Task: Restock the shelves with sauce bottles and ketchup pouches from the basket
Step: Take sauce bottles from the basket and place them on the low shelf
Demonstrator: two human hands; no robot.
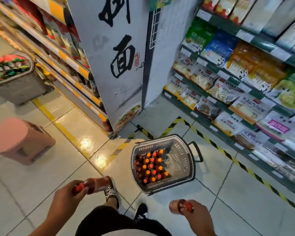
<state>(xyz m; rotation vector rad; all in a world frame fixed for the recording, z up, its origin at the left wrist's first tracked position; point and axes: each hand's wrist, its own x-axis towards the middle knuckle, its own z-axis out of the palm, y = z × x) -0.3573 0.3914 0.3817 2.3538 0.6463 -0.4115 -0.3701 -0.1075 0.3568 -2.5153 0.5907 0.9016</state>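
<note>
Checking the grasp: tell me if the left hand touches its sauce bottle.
Touching. The head view shows the left hand wrapped around the sauce bottle at its red cap.

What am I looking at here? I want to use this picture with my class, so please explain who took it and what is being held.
There is no machine here. A person wears a camera on the head, so this one picture looks forward and down at their own arms and shoes in a shop aisle. The left hand grips a sauce bottle by its red cap; the right hand grips another bottle. On the tiled floor ahead stands a grey basket, its left half packed with upright bottles with red and orange caps. Shelves of packets run along the right.
</note>
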